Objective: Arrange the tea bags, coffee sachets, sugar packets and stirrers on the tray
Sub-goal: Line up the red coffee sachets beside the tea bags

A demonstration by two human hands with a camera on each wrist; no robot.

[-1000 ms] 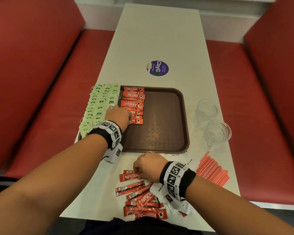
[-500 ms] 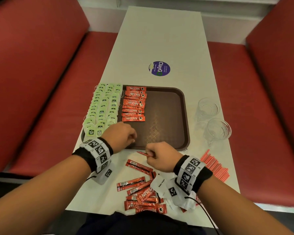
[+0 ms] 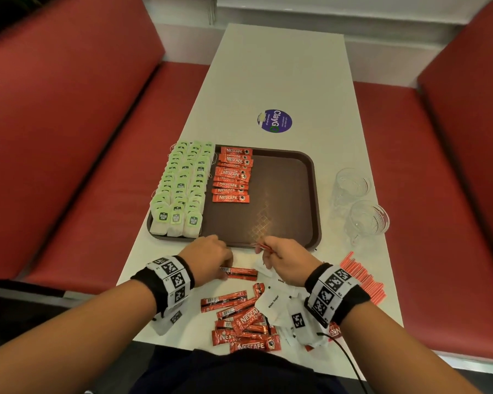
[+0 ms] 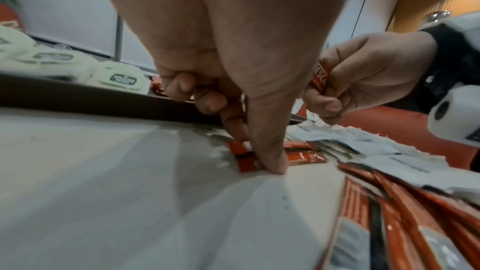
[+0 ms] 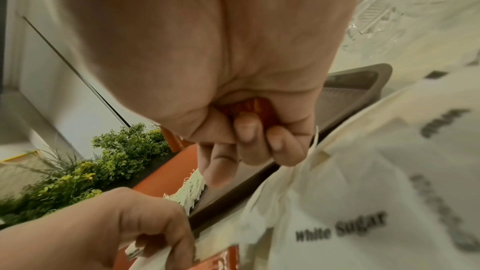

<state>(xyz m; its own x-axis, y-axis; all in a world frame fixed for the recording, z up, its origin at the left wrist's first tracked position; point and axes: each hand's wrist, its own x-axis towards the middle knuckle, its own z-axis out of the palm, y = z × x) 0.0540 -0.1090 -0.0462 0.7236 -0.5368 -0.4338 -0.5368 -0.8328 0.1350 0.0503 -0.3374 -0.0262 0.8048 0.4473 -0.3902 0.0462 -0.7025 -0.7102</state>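
1. The brown tray [image 3: 291, 228] lies on the white bench [image 3: 279, 81], with green-tagged tea bags [image 3: 182, 186] in rows along its left side and a column of red coffee sachets [image 3: 232, 174] just right of them.
2. The left hand [image 3: 208, 260] is down on the bench just in front of the tray's near rim; its grip pinches one end of a flat coffee sachet [image 3: 239, 273] between thumb and finger, as the left wrist view shows, the sachet lying on the bench top.
3. The right hand [image 3: 285, 260] is raised beside the left, close to the tray's near rim; its grip is clenched round a held coffee sachet [image 4: 318, 78], whose red end sticks out above the curled fingers.
4. A loose heap of coffee sachets [image 3: 245, 322] lies on the bench near the person's body.
5. White sugar packets [image 3: 273, 304] lie under and beside the right wrist, touching the heap.
6. Red stirrers [image 3: 362, 275] lie in a bundle to the right of the right wrist.
7. Two clear glass cups [image 3: 362, 203] stand on the bench to the right of the tray.
8. A round purple sticker [image 3: 275, 121] sits on the bench beyond the tray.
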